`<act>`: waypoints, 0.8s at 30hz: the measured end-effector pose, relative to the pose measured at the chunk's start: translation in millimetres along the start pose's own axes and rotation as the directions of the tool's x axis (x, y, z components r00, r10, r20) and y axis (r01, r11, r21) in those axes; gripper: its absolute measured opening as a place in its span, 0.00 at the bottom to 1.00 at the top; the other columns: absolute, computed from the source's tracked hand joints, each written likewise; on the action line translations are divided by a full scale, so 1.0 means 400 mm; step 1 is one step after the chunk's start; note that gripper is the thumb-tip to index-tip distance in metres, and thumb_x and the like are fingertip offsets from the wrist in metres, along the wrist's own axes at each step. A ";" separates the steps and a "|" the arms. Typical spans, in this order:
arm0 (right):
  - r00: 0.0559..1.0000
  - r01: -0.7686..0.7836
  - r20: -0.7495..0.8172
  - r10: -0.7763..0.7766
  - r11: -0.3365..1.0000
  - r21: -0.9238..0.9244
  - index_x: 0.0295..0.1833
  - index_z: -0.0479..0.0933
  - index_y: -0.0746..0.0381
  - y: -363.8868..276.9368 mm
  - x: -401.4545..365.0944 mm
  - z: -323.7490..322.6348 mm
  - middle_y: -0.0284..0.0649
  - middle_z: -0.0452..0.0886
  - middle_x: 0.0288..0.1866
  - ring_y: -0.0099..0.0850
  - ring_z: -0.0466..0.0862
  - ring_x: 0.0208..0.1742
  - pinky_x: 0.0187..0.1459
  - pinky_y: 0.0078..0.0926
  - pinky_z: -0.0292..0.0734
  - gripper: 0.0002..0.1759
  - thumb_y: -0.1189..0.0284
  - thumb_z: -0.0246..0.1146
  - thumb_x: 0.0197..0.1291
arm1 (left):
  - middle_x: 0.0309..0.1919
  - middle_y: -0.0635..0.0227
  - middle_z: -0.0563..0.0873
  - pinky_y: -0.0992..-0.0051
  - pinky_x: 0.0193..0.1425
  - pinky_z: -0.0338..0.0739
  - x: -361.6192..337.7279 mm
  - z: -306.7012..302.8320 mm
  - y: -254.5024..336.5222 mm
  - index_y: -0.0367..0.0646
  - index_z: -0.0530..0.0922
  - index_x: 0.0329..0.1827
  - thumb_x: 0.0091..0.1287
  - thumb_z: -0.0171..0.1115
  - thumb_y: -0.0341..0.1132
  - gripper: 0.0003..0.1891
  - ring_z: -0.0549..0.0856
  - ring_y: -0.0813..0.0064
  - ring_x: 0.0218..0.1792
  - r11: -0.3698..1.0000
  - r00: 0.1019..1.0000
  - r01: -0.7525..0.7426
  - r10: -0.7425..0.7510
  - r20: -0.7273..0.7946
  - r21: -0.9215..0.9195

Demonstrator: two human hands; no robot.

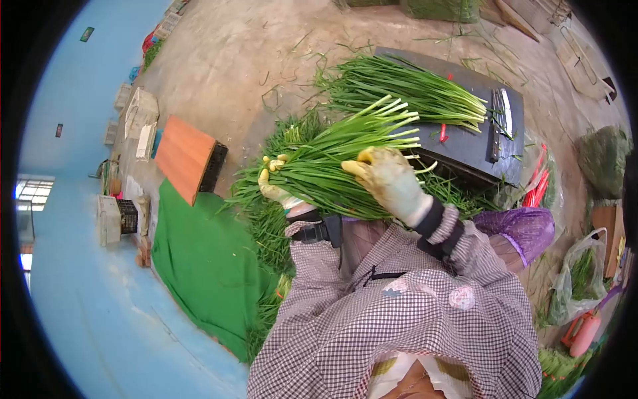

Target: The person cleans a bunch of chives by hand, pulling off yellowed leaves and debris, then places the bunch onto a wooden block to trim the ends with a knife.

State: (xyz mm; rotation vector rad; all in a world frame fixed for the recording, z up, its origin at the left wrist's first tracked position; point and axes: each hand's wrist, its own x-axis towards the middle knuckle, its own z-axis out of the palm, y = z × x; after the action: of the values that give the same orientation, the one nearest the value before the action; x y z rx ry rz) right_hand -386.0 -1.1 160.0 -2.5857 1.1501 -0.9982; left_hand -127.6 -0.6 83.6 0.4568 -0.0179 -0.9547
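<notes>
My left hand (272,174), in a pale glove with yellowed fingers, is wrapped around a large bunch of garlic chives (332,149). The leaves lie across my lap, with the pale cut ends pointing up and right. Over the near side of this bunch is my gloved right hand (389,178), its fingers curled in. What they pinch, if anything, is hidden. Beyond the bunch, a second pile of chives (405,86) rests on a dark low table (465,143). A knife (495,136) lies at that table's right end, and a red tie (443,133) shows under the pile.
Loose chives (266,233) cover the floor at my left, beside a green cloth (203,266) and an orange-topped crate (186,156). Red strips (537,183) in plastic lie right of the table. A clear bag (578,279) of greens and a pink bottle (585,332) stand farther right.
</notes>
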 end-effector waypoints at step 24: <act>0.912 -0.309 -0.004 0.410 0.694 0.650 0.38 0.77 0.60 0.087 -0.052 -0.016 0.41 0.80 0.40 0.35 0.81 0.42 0.50 0.29 0.76 0.07 0.73 0.69 0.60 | 0.35 0.68 0.88 0.58 0.59 0.79 0.023 -0.021 0.008 0.42 0.84 0.46 0.67 0.54 0.42 0.16 0.84 0.64 0.48 0.996 0.984 0.023 -0.008 0.175 -0.083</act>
State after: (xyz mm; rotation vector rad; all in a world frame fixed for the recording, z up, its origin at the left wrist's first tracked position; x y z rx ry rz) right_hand -421.6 -9.8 141.2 -1.6885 1.0469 -1.2290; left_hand -118.1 -3.3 75.6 0.2938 -0.1325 -1.0047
